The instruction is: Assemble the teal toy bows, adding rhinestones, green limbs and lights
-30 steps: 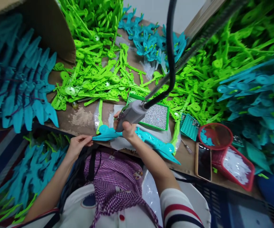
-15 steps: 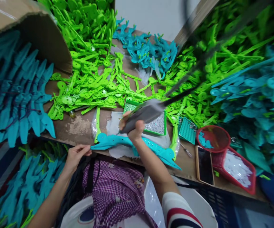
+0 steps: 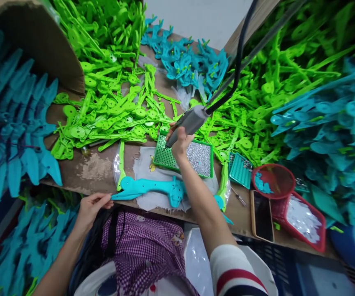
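Observation:
My left hand (image 3: pixel 95 205) pinches the left tip of a long blue plastic part (image 3: pixel 153 187) lying along the bench's front edge. My right hand (image 3: pixel 181 142) is closed around a grey electric screwdriver (image 3: pixel 190 123), its tip down at the holes on the left side of a green tray (image 3: pixel 165 156). Small silver screws (image 3: pixel 199 158) fill that tray's right side. A green arm piece (image 3: pixel 121 164) stands at the blue part's left end and another (image 3: pixel 224 183) at its right. My right forearm hides part of the blue part.
Green parts (image 3: pixel 112 111) are heaped behind, blue ones (image 3: pixel 196 61) beyond. Stacked blue parts (image 3: pixel 334 131) rise at the right, more (image 3: pixel 17 123) at the left by a cardboard box (image 3: pixel 42 45). At right lie a phone (image 3: pixel 262 216), a red bowl (image 3: pixel 273 181) and a red basket (image 3: pixel 307 220).
My right hand and the screwdriver have moved from just above the blue part to the screw tray. The blue part's middle is more exposed. My left hand still holds its tip.

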`<state>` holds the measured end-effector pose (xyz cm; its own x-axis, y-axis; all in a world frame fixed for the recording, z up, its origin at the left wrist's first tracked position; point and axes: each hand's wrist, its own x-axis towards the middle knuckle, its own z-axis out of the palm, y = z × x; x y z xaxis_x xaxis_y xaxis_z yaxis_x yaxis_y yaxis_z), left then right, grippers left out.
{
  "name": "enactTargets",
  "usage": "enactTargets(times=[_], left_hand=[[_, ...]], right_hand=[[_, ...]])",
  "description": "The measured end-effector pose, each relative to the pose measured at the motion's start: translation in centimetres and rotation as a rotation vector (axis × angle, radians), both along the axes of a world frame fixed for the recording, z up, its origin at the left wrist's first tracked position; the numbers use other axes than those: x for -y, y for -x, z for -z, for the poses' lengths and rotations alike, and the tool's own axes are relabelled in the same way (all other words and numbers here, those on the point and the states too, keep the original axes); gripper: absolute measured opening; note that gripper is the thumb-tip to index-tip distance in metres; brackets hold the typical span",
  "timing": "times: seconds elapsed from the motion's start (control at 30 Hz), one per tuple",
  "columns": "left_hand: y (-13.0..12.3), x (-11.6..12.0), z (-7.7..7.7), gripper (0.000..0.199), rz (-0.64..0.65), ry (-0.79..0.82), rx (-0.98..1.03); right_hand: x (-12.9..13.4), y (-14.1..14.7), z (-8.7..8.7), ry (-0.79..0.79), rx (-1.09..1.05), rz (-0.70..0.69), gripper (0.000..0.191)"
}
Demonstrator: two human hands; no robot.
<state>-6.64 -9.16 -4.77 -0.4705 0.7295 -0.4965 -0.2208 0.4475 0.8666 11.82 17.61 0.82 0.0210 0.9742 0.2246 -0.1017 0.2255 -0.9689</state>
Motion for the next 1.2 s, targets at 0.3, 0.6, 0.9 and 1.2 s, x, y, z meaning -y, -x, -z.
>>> enactTargets(times=[0.3,0.6,0.9,1.2], left_hand=[[0.0,0.0,0.2,0.046,-0.042,0.026,0.075],[-0.1,-0.3,-0.7,0.049,-0.027,0.015,0.002],[0.1,-0.1,0.0,0.048,-0.024,0.014,-0.013],[0.0,-0.3,-0.4,0.046,-0.002,0.006,-0.037]], right_hand=[[-0.3,-0.1,0.5,-0.031,-0.003,-0.033,0.057],[0.2,-0.7,-1.9,0.006,-0.063,0.023,0.068],[10.3,-3.4,-3.0,0.113,-0.119,-0.300,0.084],[10.7,-1.8,-1.3,0.191,-0.205,-0.405,0.066]])
